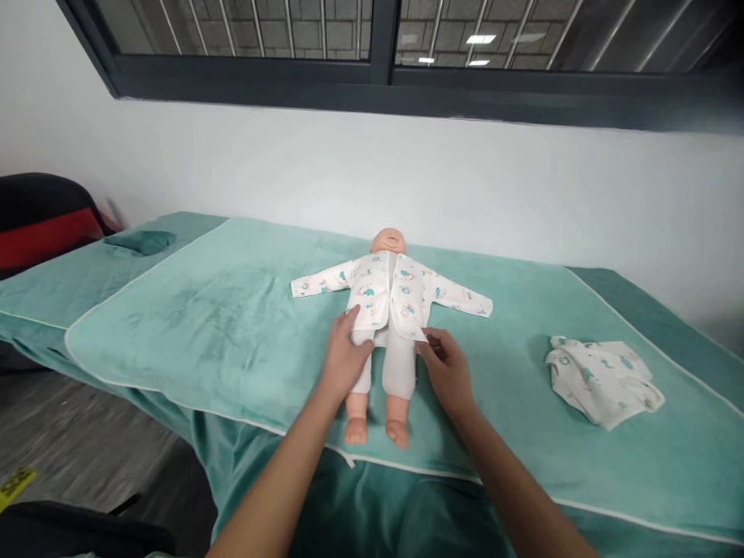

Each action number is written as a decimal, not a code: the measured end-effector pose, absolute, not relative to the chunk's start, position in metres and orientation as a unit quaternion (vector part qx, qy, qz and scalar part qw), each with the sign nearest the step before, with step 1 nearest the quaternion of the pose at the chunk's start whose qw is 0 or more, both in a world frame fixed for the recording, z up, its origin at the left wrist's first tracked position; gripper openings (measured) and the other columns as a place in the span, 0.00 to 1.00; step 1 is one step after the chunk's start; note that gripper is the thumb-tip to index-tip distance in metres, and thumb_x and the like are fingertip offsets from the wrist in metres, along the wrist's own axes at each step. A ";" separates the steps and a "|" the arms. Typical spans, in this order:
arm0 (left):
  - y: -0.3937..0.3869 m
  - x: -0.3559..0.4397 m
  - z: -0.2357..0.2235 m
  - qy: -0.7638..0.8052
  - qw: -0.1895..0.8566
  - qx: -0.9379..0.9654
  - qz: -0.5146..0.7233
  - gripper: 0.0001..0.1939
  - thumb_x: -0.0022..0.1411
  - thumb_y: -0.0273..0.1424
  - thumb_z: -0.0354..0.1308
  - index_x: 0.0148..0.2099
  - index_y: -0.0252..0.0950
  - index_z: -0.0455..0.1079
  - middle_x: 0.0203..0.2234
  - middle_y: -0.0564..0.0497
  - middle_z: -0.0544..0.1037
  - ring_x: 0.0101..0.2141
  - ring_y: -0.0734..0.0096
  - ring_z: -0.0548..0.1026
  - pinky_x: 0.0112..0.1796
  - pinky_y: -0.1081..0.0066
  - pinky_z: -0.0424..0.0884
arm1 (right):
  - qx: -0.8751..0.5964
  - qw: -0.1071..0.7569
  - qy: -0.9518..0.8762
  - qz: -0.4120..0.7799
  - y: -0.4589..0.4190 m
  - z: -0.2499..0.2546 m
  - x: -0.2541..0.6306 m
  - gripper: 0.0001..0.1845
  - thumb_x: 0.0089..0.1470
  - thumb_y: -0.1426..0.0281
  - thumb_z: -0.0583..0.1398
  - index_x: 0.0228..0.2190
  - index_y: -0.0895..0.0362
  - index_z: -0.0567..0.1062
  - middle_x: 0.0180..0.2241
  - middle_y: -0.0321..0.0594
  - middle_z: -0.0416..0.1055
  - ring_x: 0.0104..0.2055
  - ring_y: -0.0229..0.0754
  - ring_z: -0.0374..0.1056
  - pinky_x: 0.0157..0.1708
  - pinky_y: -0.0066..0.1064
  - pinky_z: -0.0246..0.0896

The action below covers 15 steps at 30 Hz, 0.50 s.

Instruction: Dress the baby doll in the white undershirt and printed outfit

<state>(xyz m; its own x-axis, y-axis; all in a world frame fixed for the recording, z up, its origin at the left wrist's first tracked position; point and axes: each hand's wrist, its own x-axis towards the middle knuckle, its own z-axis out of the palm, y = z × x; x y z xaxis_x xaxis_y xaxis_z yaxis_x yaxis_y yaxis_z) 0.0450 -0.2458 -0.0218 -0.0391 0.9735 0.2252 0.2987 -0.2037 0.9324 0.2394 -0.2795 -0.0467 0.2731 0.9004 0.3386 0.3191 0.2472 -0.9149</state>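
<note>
A baby doll [388, 239] lies on its back with its feet toward me. It wears a white long-sleeved baby shirt [410, 292] with a small green and orange print. The shirt's front is unfastened and both sleeves stretch out sideways. White fabric covers the legs [399, 370] down to the shins; the feet are bare. My left hand [344, 356] rests against the doll's side at the shirt hem, thumb and index finger apart. At the opposite side, my right hand [446, 368] pinches the lower hem corner of the shirt.
The doll lies on a green plush cover [191, 310] with white piping over a bed. A folded printed baby garment [604, 380] lies to the right. A face hole [139, 242] shows at the left end, near a black and red chair [49, 225]. A white wall [349, 167] stands behind.
</note>
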 end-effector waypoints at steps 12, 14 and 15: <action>-0.216 0.028 0.010 0.550 0.458 0.463 0.523 0.22 0.57 0.39 0.63 0.54 0.39 0.72 0.55 0.44 0.74 0.55 0.55 0.71 0.56 0.57 0.66 | -0.718 0.435 -0.509 0.189 -0.215 -0.027 0.293 0.21 0.55 0.49 0.56 0.34 0.54 0.74 0.35 0.42 0.76 0.39 0.48 0.69 0.42 0.38 0.58; -0.191 0.030 0.009 0.539 0.504 0.435 0.516 0.26 0.53 0.39 0.67 0.53 0.38 0.72 0.54 0.41 0.75 0.53 0.53 0.73 0.54 0.57 0.68 | -0.732 0.413 -0.505 0.199 -0.195 -0.030 0.288 0.24 0.54 0.46 0.55 0.35 0.54 0.73 0.36 0.43 0.77 0.39 0.51 0.70 0.42 0.41 0.59; -0.180 0.031 0.008 0.520 0.543 0.423 0.506 0.27 0.52 0.40 0.68 0.53 0.37 0.72 0.53 0.40 0.76 0.51 0.52 0.74 0.53 0.56 0.69 | -0.728 0.415 -0.504 0.209 -0.188 -0.032 0.283 0.25 0.53 0.45 0.55 0.36 0.53 0.73 0.35 0.43 0.77 0.39 0.52 0.70 0.42 0.42 0.59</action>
